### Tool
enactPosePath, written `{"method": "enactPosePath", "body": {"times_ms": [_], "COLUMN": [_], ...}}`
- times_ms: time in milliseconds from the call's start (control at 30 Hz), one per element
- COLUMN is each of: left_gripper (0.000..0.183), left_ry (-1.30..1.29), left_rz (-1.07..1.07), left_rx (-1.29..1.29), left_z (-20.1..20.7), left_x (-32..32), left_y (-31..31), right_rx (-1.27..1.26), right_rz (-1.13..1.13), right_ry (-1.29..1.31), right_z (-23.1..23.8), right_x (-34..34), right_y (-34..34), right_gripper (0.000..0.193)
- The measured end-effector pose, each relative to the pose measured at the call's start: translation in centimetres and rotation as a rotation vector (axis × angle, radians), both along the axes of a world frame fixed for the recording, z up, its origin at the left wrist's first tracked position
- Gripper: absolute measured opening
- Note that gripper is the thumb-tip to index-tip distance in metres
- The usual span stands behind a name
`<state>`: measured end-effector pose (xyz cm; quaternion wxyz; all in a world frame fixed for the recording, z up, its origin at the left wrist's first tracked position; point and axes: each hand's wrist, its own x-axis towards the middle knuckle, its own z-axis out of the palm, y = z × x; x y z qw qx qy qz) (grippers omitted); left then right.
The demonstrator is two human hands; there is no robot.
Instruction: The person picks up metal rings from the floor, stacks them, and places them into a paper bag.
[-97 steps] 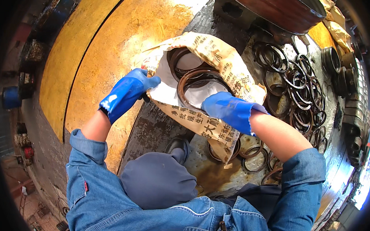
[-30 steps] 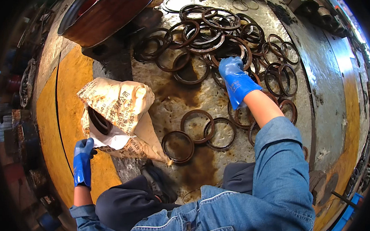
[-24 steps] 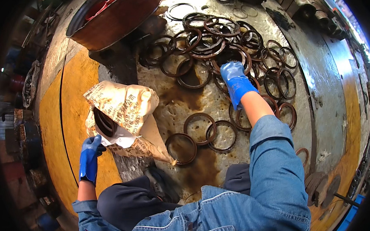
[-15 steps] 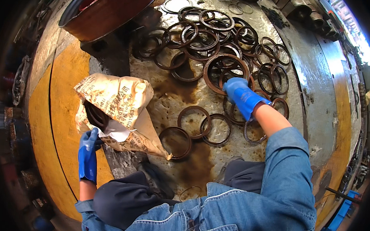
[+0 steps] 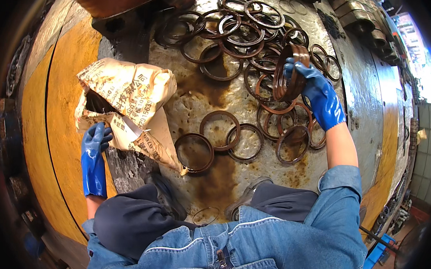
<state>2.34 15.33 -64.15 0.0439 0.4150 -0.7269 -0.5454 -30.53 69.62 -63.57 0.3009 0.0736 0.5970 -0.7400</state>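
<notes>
In blue rubber gloves, my right hand [image 5: 318,91] grips a stack of brown ring seals [image 5: 287,77], held on edge above a heap of similar dark rings [image 5: 234,36]. At the left, my left hand [image 5: 96,139] has its fingers curled at the lower edge of a tan printed paper bag [image 5: 150,95]. The bag lies on its side with its torn mouth toward that hand. Dark shapes show inside the mouth, too shadowed to make out fully. Several loose rings [image 5: 219,131] lie flat between the bag and my right arm.
Brown oily stains mark the grey metal plate [image 5: 252,184] under the rings. A rusty drum [image 5: 125,3] stands at the far left. Metal blocks [image 5: 355,15] line the far right. A yellow strip [image 5: 62,128] runs along the left, and my shoes [image 5: 165,195] rest near the front.
My right hand has lifted the brown ring seals off the heap and turned them on edge, moving right. The left hand stays by the bag. The whole view has shifted slightly.
</notes>
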Motion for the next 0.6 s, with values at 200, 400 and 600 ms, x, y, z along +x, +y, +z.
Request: {"method": "enactPosePath", "body": {"times_ms": [200, 400, 600], "left_gripper": [0.047, 0.054, 0.055], "left_ry": [0.028, 0.033, 0.021], "left_rz": [0.114, 0.124, 0.152], "left_rx": [0.082, 0.067, 0.058], "left_z": [-0.5, -0.5, -0.4], "left_x": [1.0, 1.6, 2.1], "left_y": [-0.7, -0.8, -1.3], "right_rx": [-0.221, -0.22, -0.218], "right_rz": [0.186, 0.362, 0.428], "right_ry": [-0.04, -0.194, -0.333], "right_z": [0.0, -1.3, -7.1], "right_x": [1.0, 6.0, 8.3], "right_y": [-6.0, -16.1, -22.5], "right_gripper": [0.05, 0.055, 0.051]}}
